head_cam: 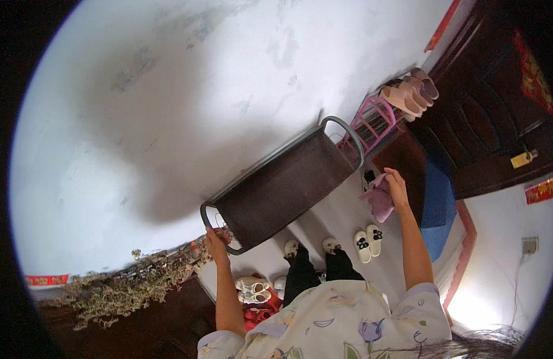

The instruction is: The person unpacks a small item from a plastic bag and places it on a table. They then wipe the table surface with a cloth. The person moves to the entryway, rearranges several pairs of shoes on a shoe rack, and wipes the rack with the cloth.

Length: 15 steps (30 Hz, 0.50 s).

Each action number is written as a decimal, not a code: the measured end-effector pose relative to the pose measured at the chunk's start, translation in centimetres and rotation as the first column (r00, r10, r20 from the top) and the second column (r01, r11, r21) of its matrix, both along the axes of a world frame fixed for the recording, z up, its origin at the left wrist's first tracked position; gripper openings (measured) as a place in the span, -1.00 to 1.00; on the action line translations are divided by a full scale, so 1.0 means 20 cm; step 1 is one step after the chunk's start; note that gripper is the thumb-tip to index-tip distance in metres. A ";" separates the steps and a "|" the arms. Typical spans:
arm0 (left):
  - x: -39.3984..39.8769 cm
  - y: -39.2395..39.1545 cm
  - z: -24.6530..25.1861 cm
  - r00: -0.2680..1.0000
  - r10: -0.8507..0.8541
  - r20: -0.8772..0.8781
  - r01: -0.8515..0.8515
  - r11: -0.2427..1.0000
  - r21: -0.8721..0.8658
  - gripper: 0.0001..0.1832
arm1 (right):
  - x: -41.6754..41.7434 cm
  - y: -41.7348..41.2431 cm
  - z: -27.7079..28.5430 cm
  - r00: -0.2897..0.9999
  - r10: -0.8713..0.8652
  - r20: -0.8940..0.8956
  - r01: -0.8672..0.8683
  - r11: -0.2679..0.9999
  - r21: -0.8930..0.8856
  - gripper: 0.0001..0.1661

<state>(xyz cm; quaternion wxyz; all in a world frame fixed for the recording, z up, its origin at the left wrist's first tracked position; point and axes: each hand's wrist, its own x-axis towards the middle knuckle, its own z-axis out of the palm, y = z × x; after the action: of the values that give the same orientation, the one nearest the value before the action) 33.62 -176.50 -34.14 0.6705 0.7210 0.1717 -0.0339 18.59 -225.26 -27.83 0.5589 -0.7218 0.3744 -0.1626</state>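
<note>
A rack with a dark brown top board (285,184) and curved grey tube ends stands against the white wall. My left hand (217,246) grips the tube at its left end (205,215). In my right hand (395,187) is a mauve cloth (378,199), bunched at the fingers and hanging loose below them. The cloth is beyond the rack's right end tube (359,146), apart from it. What stands beneath the top board is mostly hidden.
Dried plants (133,282) lie left of the rack. Pink slip-on shoes (406,98) stand behind a pink metal frame (375,121) at the right. On the floor are white slippers (368,244) and pale shoes (254,289). A blue object (438,202) stands near the dark door (473,103).
</note>
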 end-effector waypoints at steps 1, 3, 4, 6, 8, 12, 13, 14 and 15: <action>-0.03 -0.03 0.01 0.999 0.033 0.006 -0.033 0.999 -0.004 -0.51 | 0.05 -0.04 -0.04 0.999 0.017 0.029 -0.017 1.000 0.004 -0.58; -0.09 -0.09 0.05 0.995 0.101 0.017 -0.100 0.995 -0.006 -0.52 | 0.16 -0.13 -0.10 0.996 0.087 0.018 -0.088 0.994 0.071 -0.60; -0.08 -0.09 0.04 0.991 0.133 -0.019 -0.134 0.990 -0.047 -0.53 | 0.22 -0.17 -0.12 0.990 0.141 -0.020 -0.137 0.981 0.135 -0.60; -0.07 -0.04 -0.03 0.994 0.107 0.003 -0.107 0.993 -0.051 -0.54 | 0.35 -0.23 -0.14 0.952 0.293 -0.085 -0.270 0.940 0.210 -0.62; -0.06 0.05 -0.13 0.990 0.140 0.003 -0.139 0.990 -0.037 -0.55 | 0.48 -0.25 -0.14 0.867 0.480 -0.135 -0.443 0.866 0.230 -0.66; -0.04 -0.01 -0.10 0.995 0.099 -0.003 -0.098 0.990 -0.097 -0.59 | 0.58 -0.33 -0.34 0.952 0.307 -0.012 -0.279 0.880 0.384 -0.71; -0.05 0.00 -0.11 0.995 0.103 -0.007 -0.103 0.988 -0.115 -0.60 | 0.58 -0.34 -0.38 0.956 0.291 -0.038 -0.257 0.893 0.370 -0.71; -0.06 0.02 -0.11 0.994 0.106 -0.011 -0.106 0.985 -0.133 -0.61 | 0.58 -0.34 -0.44 0.960 0.273 -0.063 -0.234 0.905 0.356 -0.71; -0.08 0.02 -0.11 0.994 0.111 -0.015 -0.112 0.982 -0.155 -0.62 | 0.59 -0.32 -0.43 0.962 0.257 -0.089 -0.214 0.917 0.337 -0.71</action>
<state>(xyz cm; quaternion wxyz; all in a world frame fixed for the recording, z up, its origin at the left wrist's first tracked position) 32.04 -176.12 -36.34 0.7250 0.6556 0.2108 -0.0116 30.35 -231.65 -36.33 0.6595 -0.6690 0.3424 0.0175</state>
